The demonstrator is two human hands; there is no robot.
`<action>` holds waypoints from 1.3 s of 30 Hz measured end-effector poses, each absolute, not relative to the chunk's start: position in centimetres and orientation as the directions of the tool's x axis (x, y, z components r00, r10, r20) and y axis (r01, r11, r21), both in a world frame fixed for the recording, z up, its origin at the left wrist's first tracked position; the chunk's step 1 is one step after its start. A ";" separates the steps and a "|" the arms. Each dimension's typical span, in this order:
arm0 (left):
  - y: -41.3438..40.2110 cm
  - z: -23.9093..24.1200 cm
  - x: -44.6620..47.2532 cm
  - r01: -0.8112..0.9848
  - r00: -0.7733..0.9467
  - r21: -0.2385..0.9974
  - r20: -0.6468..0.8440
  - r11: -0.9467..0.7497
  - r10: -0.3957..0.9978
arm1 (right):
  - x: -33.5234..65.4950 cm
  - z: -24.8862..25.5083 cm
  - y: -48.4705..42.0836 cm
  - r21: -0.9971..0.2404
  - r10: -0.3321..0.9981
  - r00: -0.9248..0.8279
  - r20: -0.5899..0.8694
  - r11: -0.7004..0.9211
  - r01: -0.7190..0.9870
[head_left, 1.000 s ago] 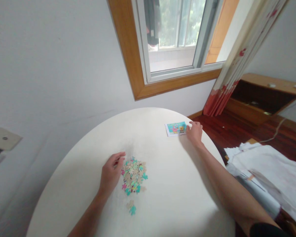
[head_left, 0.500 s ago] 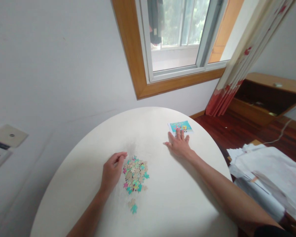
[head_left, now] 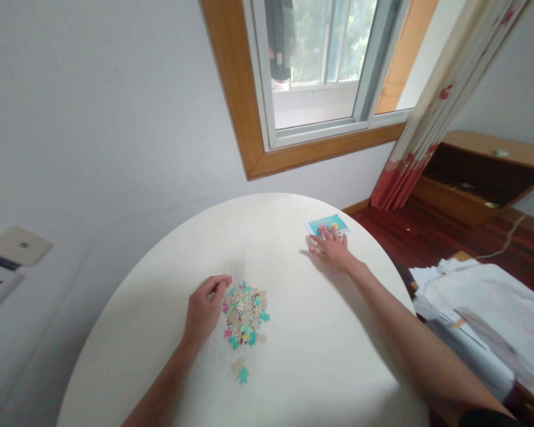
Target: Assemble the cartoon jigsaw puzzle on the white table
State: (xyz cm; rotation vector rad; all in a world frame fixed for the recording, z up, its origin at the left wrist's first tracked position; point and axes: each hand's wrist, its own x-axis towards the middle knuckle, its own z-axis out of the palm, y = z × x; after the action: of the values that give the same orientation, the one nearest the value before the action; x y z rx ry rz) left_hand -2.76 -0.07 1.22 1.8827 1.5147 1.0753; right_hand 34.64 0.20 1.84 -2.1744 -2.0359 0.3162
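A heap of small coloured puzzle pieces (head_left: 245, 314) lies on the round white table (head_left: 293, 362). My left hand (head_left: 204, 308) rests against the left side of the heap, fingers curled toward the pieces. A couple of loose pieces (head_left: 239, 370) lie just nearer than the heap. Far right on the table, a small cartoon picture card (head_left: 327, 223) lies flat. My right hand (head_left: 333, 248) lies flat with fingers stretched out, its fingertips over the card's near edge.
A white wall and a wood-framed window (head_left: 311, 89) stand behind the table. A red-patterned curtain (head_left: 427, 112) hangs at the right. White sheets (head_left: 485, 314) lie at the lower right, with a wooden shelf (head_left: 480, 172) beyond.
My right hand left the card's right edge, drew back onto the table, then reached forward onto the card's near edge. The left hand has stayed by the heap.
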 end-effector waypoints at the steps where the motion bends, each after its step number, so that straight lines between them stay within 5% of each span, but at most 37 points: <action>1: -0.1 1.2 -2.8 0.572 0.075 0.777 0.270 -0.263 0.960 | 34.2 1.7 0.1 -0.244 0.997 0.050 -0.053 -0.061 0.968; 15: -0.1 0.9 -2.7 0.578 0.125 0.763 0.268 -0.290 0.955 | 35.8 0.9 0.4 -0.247 0.986 0.069 -0.154 -0.106 0.963; 24: -1.2 0.6 -2.0 0.621 0.467 0.636 0.170 -0.458 0.868 | 33.5 0.1 0.2 -0.273 0.994 -0.020 0.103 0.048 0.961; 32: -2.3 1.1 -1.2 0.628 0.691 0.426 0.080 -0.652 0.718 | 30.9 -1.7 0.7 -0.534 0.904 -0.286 0.318 0.420 0.734; 39: -2.6 1.6 -0.9 0.595 0.729 0.404 0.092 -0.695 0.678 | 30.5 -2.6 1.2 -0.596 0.905 -0.231 0.356 0.411 0.690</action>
State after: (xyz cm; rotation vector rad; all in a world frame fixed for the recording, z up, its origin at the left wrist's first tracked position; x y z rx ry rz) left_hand -0.88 -2.58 1.57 2.5846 0.9868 0.3330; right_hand 30.47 1.20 -2.55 -1.3515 -2.0004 0.4136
